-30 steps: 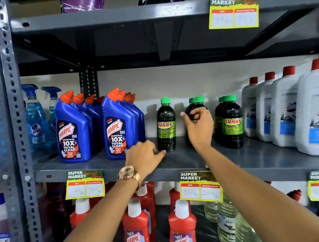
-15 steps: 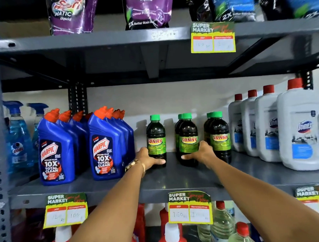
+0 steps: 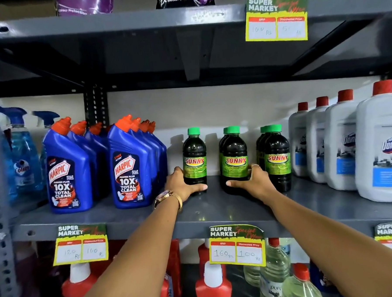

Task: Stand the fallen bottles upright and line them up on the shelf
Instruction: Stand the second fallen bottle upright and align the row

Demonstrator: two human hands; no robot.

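Both hands moved up to cup bottle bases: left hand curled round the lone Sunny bottle, right hand round the middle one, frame centre on shelf. Slide low, keep labels forward, even gaps.

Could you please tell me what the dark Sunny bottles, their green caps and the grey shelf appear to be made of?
Sunny bottles: probably clear glossy plastic, possibly glass, filled with dark liquid; highlights glint on the shoulders. Green caps: opaque plastic by their look, slightly shiny. Shelf: painted grey metal, semi-gloss; it faintly mirrors the bottles, and its upright is perforated steel angle.
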